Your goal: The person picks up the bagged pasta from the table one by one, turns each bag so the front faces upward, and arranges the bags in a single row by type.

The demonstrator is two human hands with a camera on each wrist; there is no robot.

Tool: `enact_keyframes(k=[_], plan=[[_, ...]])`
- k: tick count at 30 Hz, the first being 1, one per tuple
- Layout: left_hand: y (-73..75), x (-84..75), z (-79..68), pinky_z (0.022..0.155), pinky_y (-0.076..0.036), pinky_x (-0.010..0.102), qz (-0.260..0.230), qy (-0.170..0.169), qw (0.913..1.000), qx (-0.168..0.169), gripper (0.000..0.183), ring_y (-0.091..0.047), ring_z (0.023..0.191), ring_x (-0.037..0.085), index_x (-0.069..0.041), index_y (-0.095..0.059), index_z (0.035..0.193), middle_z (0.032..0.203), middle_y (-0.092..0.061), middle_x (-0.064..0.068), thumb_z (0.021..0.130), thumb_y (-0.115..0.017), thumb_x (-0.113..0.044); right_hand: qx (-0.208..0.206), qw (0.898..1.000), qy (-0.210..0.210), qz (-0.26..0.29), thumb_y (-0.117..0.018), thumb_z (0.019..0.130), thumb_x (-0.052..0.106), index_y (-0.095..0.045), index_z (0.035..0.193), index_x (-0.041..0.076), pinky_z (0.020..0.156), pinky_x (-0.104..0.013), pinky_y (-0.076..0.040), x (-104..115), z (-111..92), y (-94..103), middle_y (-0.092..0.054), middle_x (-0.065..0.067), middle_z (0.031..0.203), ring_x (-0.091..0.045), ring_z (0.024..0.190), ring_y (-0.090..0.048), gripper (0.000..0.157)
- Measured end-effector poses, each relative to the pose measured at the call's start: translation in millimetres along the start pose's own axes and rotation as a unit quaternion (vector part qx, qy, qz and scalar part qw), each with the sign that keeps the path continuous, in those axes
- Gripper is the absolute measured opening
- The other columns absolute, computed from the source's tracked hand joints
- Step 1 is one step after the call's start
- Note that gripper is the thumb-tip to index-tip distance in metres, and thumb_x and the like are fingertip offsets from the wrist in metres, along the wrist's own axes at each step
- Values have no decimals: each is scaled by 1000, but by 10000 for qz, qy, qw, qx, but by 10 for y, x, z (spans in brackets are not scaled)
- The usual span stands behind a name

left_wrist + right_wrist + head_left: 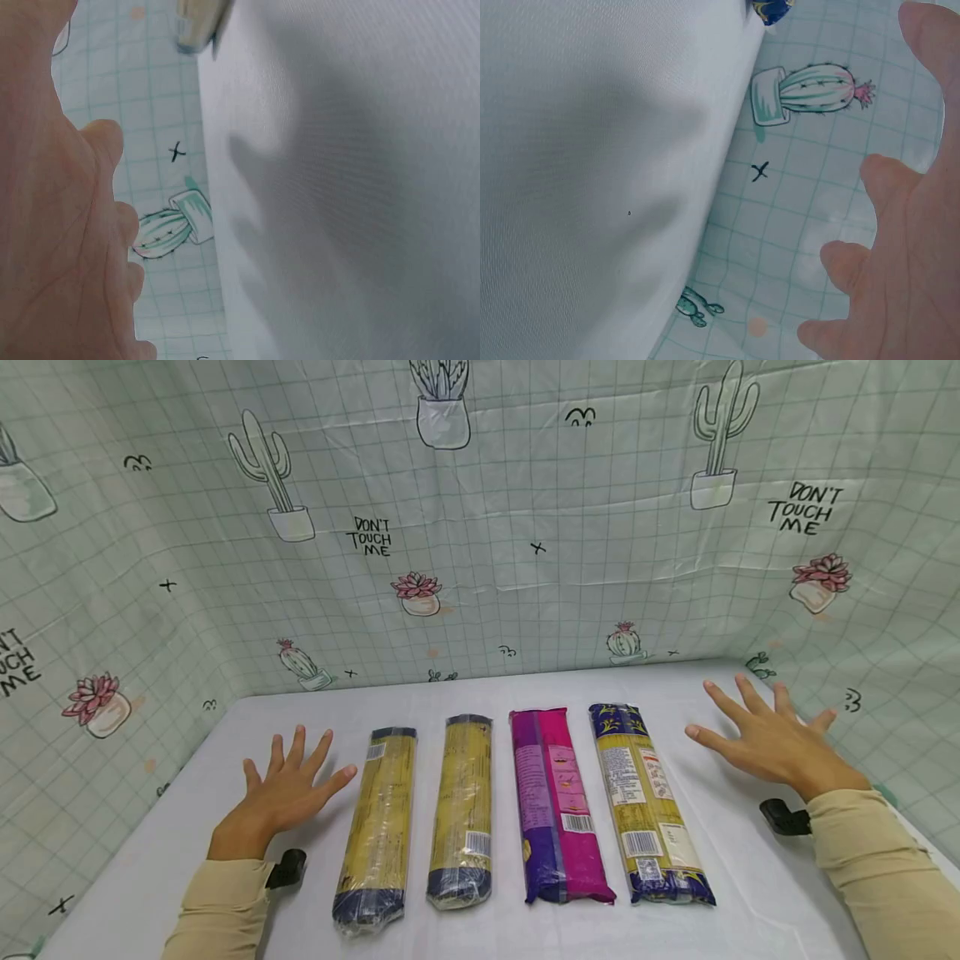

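My left hand (281, 793) has its fingers spread over the left side of the white table, holding nothing. Closest to its thumb lies a long yellow packet (378, 818) with dark blue ends in clear wrap. A matching yellow packet (465, 802) lies beside it, then a pink and purple packet (558, 806). Rightmost in the row is a yellow packet (648, 810) with blue patterned ends and printed labels. My right hand (772, 743), also spread and holding nothing, is to the right of that one. Both wrist views show hand shadows on the cloth beside the palms.
A white cloth covers the table (525, 935). Behind it and along both sides hangs a pale green checked curtain (495, 635) printed with cacti and lettering. Small black wrist cameras sit under the left wrist (287, 868) and the right wrist (783, 817).
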State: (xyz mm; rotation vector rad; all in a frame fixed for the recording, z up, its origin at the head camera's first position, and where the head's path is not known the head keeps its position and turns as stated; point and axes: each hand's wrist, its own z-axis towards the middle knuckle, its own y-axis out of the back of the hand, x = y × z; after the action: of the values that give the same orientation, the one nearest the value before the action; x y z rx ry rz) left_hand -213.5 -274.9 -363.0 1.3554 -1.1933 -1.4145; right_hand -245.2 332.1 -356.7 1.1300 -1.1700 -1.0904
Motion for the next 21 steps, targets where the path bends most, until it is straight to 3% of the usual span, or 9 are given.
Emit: enact_keyframes(k=[10, 21], plan=[[18, -29, -10, 88, 20, 71, 4, -47, 10000, 19, 87, 21, 131, 46, -16, -9, 150, 151, 14, 20, 86, -28, -72, -122, 9998, 121, 40, -28, 81, 77, -1, 148, 34, 70, -77, 21, 65, 26, 21, 9, -17, 152, -54, 126, 21, 84], [-19, -125, -51, 90, 18, 70, -46, -167, 9998, -128, 84, 18, 133, 43, -15, -11, 150, 151, 11, 19, 88, -30, -69, -263, 9992, 310, 14, -28, 81, 78, -5, 148, 35, 76, -76, 21, 143, 22, -34, -2, -18, 153, -54, 129, 14, 83]])
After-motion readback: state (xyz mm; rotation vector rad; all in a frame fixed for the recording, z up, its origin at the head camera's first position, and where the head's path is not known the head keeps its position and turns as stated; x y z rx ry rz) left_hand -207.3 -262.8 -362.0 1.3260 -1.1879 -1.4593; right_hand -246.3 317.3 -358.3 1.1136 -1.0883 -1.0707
